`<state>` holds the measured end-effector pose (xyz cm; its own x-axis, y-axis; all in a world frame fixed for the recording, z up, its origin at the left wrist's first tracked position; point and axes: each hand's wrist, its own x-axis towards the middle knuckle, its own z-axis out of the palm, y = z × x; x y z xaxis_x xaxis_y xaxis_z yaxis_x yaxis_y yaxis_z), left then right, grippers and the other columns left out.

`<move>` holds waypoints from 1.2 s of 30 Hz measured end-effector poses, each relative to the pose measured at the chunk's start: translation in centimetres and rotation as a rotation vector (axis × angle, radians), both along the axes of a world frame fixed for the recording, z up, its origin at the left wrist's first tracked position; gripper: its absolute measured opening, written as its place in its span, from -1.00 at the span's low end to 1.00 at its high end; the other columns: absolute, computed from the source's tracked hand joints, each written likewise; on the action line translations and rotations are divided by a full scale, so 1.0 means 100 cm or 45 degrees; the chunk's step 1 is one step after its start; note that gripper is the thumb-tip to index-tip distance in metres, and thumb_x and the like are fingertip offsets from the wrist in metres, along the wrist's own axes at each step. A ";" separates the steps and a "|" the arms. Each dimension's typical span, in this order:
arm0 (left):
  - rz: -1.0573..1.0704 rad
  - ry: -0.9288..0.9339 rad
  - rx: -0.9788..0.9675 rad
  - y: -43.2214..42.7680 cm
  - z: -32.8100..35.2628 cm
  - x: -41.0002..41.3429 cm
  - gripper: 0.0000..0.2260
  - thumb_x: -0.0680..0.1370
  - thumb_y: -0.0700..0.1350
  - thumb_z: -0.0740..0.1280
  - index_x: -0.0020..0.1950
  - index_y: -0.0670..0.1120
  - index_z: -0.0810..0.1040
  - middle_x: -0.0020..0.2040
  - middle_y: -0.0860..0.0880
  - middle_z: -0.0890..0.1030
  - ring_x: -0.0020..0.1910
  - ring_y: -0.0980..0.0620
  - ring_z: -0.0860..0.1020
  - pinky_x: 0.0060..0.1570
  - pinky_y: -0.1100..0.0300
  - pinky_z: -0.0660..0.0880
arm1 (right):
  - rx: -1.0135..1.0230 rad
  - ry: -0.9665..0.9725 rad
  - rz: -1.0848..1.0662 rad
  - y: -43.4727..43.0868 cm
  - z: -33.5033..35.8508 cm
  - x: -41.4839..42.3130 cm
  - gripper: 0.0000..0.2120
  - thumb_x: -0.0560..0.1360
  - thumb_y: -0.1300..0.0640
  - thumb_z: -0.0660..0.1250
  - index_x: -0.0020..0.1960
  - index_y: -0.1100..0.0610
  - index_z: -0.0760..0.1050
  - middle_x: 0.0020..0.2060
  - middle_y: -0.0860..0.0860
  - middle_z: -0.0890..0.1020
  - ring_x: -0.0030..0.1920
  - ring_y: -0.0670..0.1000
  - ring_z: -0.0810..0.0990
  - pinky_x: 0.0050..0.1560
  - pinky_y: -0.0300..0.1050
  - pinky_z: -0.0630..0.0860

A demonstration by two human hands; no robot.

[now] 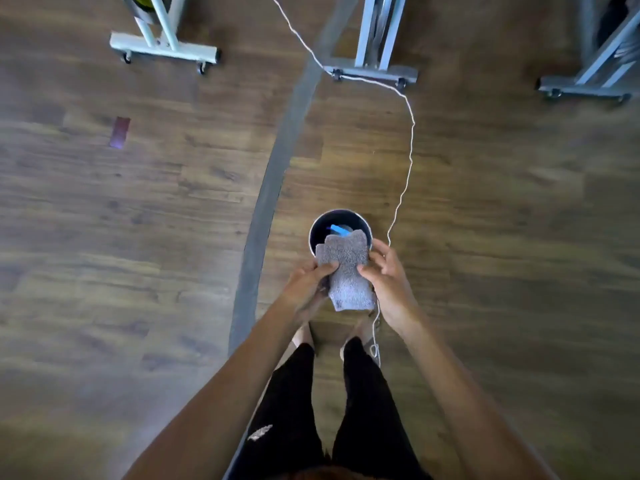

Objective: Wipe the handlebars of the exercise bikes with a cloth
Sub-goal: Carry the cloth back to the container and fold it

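Observation:
A folded grey cloth (348,271) is held in front of me with both hands, above a dark bucket (320,225) on the floor. My left hand (308,285) grips its left edge, thumb on top. My right hand (388,282) pinches its right edge, fingers spread. Only the bases of three exercise bikes show at the top: a pale green one (162,46) at left, a grey one (375,69) in the middle, another grey one (588,86) at right. Their handlebars are out of view.
I stand on a wooden floor with a grey curved stripe (273,181) running through it. A white cord (410,147) trails from the middle bike's base past the bucket to my feet. Something blue (339,230) lies inside the bucket. A small purple mark (119,131) is at left.

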<state>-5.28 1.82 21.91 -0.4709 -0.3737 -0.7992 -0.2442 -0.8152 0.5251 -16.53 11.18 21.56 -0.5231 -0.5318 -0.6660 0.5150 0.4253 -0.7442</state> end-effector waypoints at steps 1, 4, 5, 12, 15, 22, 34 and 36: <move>-0.023 -0.049 0.002 0.002 -0.026 0.004 -0.91 0.58 -0.28 0.28 -0.03 -0.17 0.58 -0.17 -0.06 0.65 -0.23 0.10 0.64 -0.25 0.24 0.57 | 0.041 -0.085 -0.038 0.003 -0.024 0.003 -0.52 0.54 0.42 0.26 0.41 0.20 0.30 0.26 0.11 0.53 0.19 0.02 0.55 0.15 -0.12 0.53; -0.100 -0.130 0.008 0.009 -0.110 0.013 -0.82 0.58 -0.21 0.32 0.17 -0.15 0.51 0.00 -0.09 0.64 -0.08 0.04 0.63 -0.05 0.09 0.59 | 0.128 -0.303 -0.131 0.011 -0.103 0.013 -0.64 0.54 0.44 0.23 0.30 0.24 0.39 0.06 0.06 0.62 0.04 0.00 0.62 0.12 -0.06 0.56; -0.131 -0.144 -0.001 0.012 -0.140 0.015 -0.81 0.59 -0.22 0.30 0.20 -0.14 0.48 0.01 -0.08 0.62 -0.08 0.05 0.62 -0.05 0.07 0.58 | 0.163 -0.322 -0.137 0.011 -0.130 0.015 -0.66 0.54 0.45 0.22 0.28 0.25 0.40 -0.01 0.04 0.62 -0.03 -0.03 0.62 0.07 -0.10 0.57; -0.328 -0.251 -0.122 0.016 -0.327 0.009 -0.76 0.62 -0.22 0.24 0.27 -0.05 0.37 0.05 -0.05 0.59 -0.07 0.11 0.61 -0.13 0.27 0.54 | 0.389 -0.190 0.080 0.015 -0.318 0.010 -0.71 0.54 0.37 0.28 0.13 0.04 0.39 -0.10 -0.01 0.62 -0.11 -0.05 0.65 -0.09 -0.09 0.59; -0.329 -0.253 -0.207 0.012 -0.386 -0.001 -0.77 0.61 -0.20 0.27 0.26 -0.05 0.40 0.10 -0.07 0.61 0.05 0.04 0.60 -0.02 0.22 0.56 | 0.370 -0.085 0.156 0.007 -0.373 -0.008 -0.74 0.56 0.37 0.23 0.16 0.08 0.37 -0.10 -0.01 0.60 -0.11 -0.07 0.62 -0.16 -0.18 0.55; -0.530 -0.414 -0.656 0.006 -0.465 -0.023 -0.59 0.58 -0.10 0.34 0.42 0.03 0.36 -0.03 0.05 0.56 -0.16 0.28 0.54 -0.07 0.26 0.54 | 0.453 0.287 0.236 0.000 -0.452 -0.024 -0.74 0.55 0.26 0.26 0.21 0.08 0.41 -0.12 -0.08 0.56 -0.14 -0.08 0.58 -0.04 -0.10 0.56; -0.799 -0.592 -0.996 0.003 -0.450 -0.007 -0.63 0.59 0.14 0.19 0.41 0.22 0.36 0.08 0.00 0.53 0.02 0.07 0.57 0.04 -0.02 0.57 | 0.609 0.752 0.707 0.019 -0.435 -0.018 -0.57 0.59 -0.03 0.23 0.44 -0.06 0.30 0.23 0.02 0.44 -0.01 -0.05 0.59 -0.12 -0.11 0.52; -0.756 -0.632 -0.999 -0.001 -0.428 -0.012 -0.71 0.59 0.13 0.20 0.31 0.21 0.46 0.05 0.04 0.55 0.00 0.08 0.59 0.02 -0.04 0.57 | 0.575 0.703 0.651 0.018 -0.415 -0.021 -0.61 0.60 -0.01 0.23 0.41 -0.02 0.36 0.19 0.00 0.48 -0.03 -0.08 0.59 -0.06 -0.10 0.54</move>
<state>-6.46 1.70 -20.92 -0.4360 -0.6805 -0.5889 -0.8138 0.0188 0.5809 -18.65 12.97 -19.93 -0.6022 -0.5360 -0.5917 -0.2031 0.8195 -0.5358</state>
